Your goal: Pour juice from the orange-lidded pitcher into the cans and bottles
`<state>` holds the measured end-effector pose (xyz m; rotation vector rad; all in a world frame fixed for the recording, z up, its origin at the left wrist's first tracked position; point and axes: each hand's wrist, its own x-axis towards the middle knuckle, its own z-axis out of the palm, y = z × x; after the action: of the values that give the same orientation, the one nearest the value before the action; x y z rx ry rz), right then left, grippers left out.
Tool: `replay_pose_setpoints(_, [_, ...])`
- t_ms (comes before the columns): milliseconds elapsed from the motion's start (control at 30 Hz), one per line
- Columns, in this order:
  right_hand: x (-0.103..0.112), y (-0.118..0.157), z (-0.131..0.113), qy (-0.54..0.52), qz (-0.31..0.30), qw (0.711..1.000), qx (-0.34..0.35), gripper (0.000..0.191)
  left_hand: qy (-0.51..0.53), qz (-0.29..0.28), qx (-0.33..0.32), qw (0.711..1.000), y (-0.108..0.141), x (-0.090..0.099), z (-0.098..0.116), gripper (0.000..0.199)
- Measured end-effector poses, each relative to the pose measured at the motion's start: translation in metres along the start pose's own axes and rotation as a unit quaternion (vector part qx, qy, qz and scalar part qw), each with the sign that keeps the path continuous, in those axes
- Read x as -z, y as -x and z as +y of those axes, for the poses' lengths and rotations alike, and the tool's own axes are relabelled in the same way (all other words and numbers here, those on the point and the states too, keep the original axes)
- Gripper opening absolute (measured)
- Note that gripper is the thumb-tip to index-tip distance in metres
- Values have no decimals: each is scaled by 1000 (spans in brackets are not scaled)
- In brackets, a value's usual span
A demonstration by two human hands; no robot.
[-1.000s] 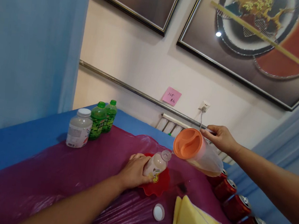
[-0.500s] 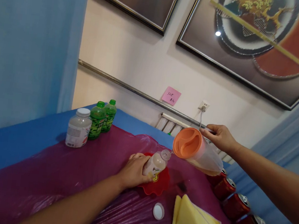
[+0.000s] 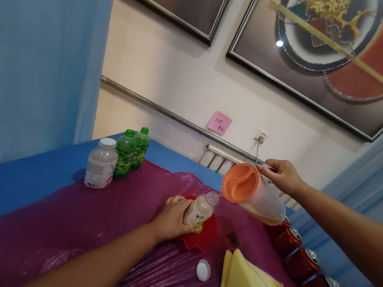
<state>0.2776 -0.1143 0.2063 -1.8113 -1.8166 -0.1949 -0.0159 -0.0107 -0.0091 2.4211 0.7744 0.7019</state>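
Note:
My left hand is wrapped round a small open clear bottle, tilted to the right above a red scalloped dish. My right hand grips the handle of a clear pitcher with an orange lid. The pitcher lies tipped to the left, its lid edge close to the bottle's mouth, with pale liquid low inside. A thin trickle seems to show between the two. A white cap lies on the purple plastic sheet in front of the dish.
A white-capped bottle and two green bottles stand at the left back. A folded yellow cloth lies at the front right, beside several red cans. Purple sheeting covers the blue table.

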Motion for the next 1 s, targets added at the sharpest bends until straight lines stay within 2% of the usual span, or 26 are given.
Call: replay_pose_setpoints(1000, [-1,-2,5,-2,-4,1000,-8,58,0,1,10,1000,0,0,1,61])
